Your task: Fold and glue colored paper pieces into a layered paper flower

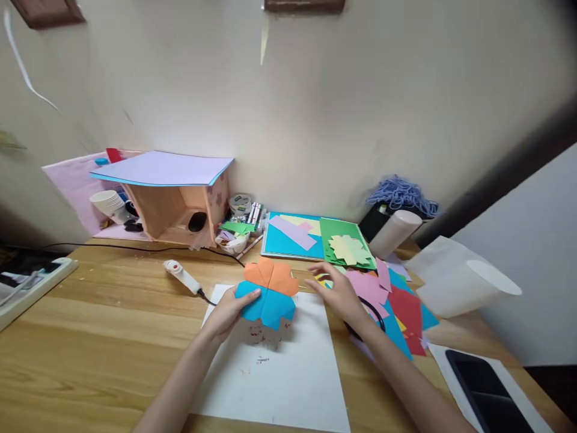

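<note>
My left hand (229, 311) grips a paper flower (269, 293) at its left edge, thumb on top. Its upper petals are orange and its lower ones blue, with fold lines meeting at the middle. The flower is held above a white sheet of paper (293, 379) that bears small dark and reddish marks. To the right of the flower, my right hand (336, 291) hovers with its fingers apart and slightly curled, and nothing shows in them. Under and beyond that hand lie cut pieces of coloured paper (367, 288).
A glue gun (181, 276) lies left of the sheet, its cord running underneath. Behind stand a cardboard box with a lilac roof (166, 168) and a blue paper stack (288, 237). On the right are a white roll (396, 233), a curled white sheet (469, 285) and a phone (489, 385).
</note>
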`<action>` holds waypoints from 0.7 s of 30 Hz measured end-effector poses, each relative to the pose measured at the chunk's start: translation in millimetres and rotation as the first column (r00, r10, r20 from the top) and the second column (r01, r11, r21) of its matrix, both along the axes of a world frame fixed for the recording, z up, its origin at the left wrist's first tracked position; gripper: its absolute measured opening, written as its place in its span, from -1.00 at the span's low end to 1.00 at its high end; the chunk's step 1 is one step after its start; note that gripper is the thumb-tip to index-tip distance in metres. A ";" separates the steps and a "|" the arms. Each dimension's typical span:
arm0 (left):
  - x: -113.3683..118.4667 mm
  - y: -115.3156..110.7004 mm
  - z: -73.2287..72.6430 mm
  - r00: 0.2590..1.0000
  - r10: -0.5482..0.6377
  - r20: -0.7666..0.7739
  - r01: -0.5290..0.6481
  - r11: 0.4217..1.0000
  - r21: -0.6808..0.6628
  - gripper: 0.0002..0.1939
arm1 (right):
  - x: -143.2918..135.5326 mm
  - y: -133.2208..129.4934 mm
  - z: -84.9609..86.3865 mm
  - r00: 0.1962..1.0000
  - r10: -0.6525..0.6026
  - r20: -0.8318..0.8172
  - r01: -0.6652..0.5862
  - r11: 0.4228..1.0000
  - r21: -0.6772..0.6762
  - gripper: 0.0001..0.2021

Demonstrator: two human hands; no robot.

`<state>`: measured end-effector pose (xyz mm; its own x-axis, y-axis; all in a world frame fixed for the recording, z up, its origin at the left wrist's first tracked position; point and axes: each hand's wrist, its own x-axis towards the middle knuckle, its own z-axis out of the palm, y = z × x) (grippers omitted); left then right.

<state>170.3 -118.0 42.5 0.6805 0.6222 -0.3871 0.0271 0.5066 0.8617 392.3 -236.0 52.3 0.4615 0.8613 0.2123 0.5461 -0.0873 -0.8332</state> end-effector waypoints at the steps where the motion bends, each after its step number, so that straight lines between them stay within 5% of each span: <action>1: 4.5 -2.3 0.2 1.000 -0.005 -0.017 0.005 1.000 0.015 -0.65 | -8.2 3.7 1.8 0.999 0.038 0.026 -0.039 0.999 0.019 -0.73; 7: 13.8 -9.7 0.3 0.998 0.036 -0.058 -0.032 0.996 0.080 -0.55 | -37.6 19.0 10.4 0.934 0.168 0.314 -0.215 0.969 0.120 -0.81; 12: 9.2 -11.4 -2.6 0.997 0.035 -0.063 -0.028 0.993 0.115 -0.61 | -47.4 26.7 13.2 0.794 0.300 0.530 -0.385 0.921 0.055 -0.83; 21: -17.1 -15.5 1.8 0.999 0.033 0.022 -0.034 0.998 0.045 -0.53 | -69.1 44.7 1.6 0.611 0.415 0.674 -0.519 0.853 -0.054 -0.68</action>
